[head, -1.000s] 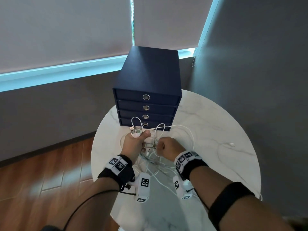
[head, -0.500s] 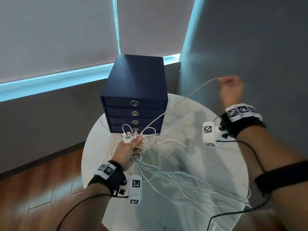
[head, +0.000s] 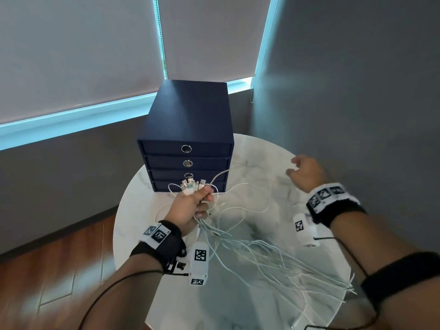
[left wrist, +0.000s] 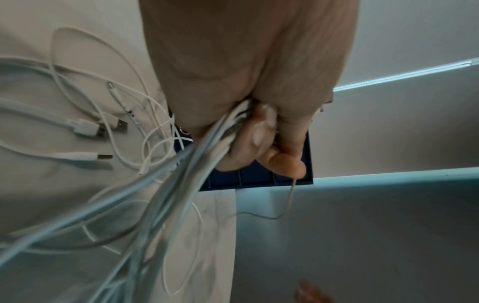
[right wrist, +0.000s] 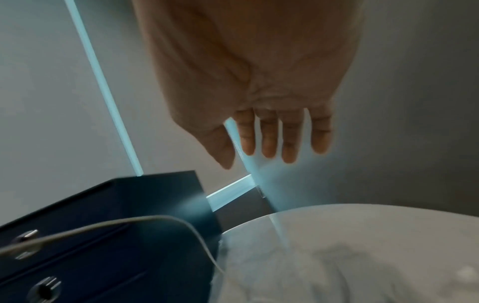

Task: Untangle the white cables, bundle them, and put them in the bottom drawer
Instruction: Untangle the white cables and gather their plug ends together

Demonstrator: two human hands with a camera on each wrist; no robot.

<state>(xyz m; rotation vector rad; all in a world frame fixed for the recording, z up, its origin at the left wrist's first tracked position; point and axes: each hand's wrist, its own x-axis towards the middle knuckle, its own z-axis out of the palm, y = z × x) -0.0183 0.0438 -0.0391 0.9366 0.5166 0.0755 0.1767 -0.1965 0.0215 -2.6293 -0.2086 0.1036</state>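
Observation:
My left hand (head: pixel 190 206) grips a bunch of white cables (head: pixel 250 248) just below their USB plugs (head: pixel 191 185), which stick up in front of the dark blue drawer unit (head: pixel 188 129). The cable tails fan out over the white marble table (head: pixel 269 167) toward its near right edge. In the left wrist view my left hand's fingers (left wrist: pixel 261 131) curl round the cables (left wrist: pixel 181 184), and loose plugs (left wrist: pixel 88 129) lie on the table. My right hand (head: pixel 307 172) hovers over the table's right side with fingers (right wrist: pixel 269 139) spread and empty. The bottom drawer (head: pixel 164 185) is closed, partly hidden by the plugs.
The drawer unit has several closed drawers with ring pulls (head: pixel 186 148). Grey walls stand close behind and to the right of the round table. Roller blinds cover the window (head: pixel 71 55). Wooden floor (head: pixel 47 270) lies to the left.
My right hand pulled one cable up and to the right, then let it go and dropped toward the table's right side, now empty. The left hand kept hold of the plug ends.

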